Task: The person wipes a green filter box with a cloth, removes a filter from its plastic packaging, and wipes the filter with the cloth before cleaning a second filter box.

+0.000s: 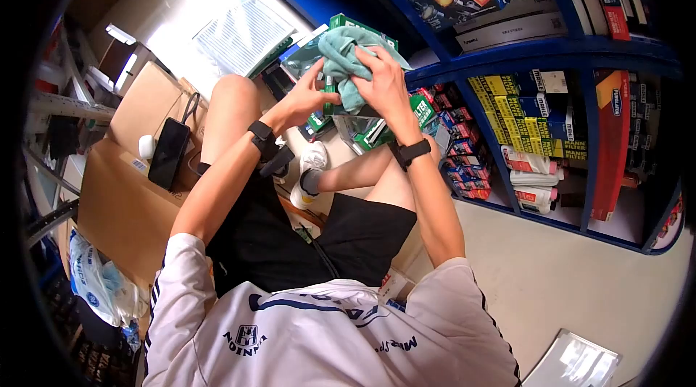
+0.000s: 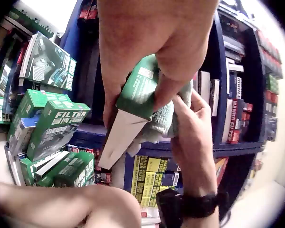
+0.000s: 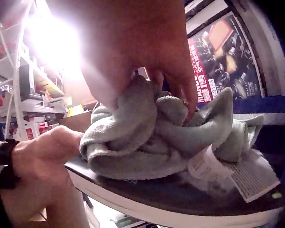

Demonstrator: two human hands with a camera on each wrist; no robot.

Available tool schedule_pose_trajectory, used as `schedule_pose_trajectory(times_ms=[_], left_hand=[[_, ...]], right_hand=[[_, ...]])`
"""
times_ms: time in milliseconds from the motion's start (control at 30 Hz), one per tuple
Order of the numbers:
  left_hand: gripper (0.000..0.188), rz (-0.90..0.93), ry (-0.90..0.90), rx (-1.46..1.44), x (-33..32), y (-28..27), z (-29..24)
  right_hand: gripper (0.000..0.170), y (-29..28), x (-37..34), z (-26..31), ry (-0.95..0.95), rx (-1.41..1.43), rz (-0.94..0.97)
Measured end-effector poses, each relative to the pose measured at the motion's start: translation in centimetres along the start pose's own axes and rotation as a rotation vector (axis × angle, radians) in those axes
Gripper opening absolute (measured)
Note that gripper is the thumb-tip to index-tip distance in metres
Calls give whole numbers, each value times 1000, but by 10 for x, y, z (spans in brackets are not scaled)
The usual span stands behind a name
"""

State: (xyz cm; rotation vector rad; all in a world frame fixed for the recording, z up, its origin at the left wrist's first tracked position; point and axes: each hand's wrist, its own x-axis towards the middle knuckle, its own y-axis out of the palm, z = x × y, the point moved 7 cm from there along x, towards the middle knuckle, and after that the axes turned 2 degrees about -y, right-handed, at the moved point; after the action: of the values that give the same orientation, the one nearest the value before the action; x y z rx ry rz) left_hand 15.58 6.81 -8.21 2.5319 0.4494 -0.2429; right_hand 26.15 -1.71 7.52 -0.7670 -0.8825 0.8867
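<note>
The left hand (image 2: 156, 52) pinches a slim green-and-white cardboard box (image 2: 138, 90); the right hand (image 3: 137, 52) has its fingers curled into a crumpled, soft grey-green cloth (image 3: 133, 137) against it.

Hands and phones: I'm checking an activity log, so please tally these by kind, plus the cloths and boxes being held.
Hands: 2 (left hand, right hand)
Phone: 1
Held cloth: 1
Held box: 1
Total: 5
</note>
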Motion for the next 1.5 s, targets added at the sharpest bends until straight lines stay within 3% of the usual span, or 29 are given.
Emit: schedule_pose_trajectory(times_ms=[100,167,233,300,467,600,800,1200,1333,1500], left_hand=[[114,27,8,-4,-14,11,-21],[112,98,81,-140,-12,14,-18],[112,125,64,-117,-13,13,-16],[113,148,87,-108,-15,15,-15],[108,100,114,56,-20,25,-24],[109,46,34,220,-8,9,-10],[108,34,48,94,-18,10,-25],[104,103,106,-177,-19,8,-35],[105,90,101,-193,-25,11,-41],[107,72,83,-102,-27,12,-40]], right_hand=[[47,-4,-1,-32,4,-76,-28],[48,-13,-11,-69,105,-159,-78],[47,-23,-26,-114,282,-198,-79],[45,-24,-38,-153,343,-244,-87],[46,-14,-19,-131,405,-202,-81],[44,9,9,-78,159,-102,-42],[46,0,28,-26,4,-97,-63],[40,-23,13,-136,309,-391,-22],[47,-21,8,-150,299,-483,54],[51,-15,6,-124,196,-514,17]])
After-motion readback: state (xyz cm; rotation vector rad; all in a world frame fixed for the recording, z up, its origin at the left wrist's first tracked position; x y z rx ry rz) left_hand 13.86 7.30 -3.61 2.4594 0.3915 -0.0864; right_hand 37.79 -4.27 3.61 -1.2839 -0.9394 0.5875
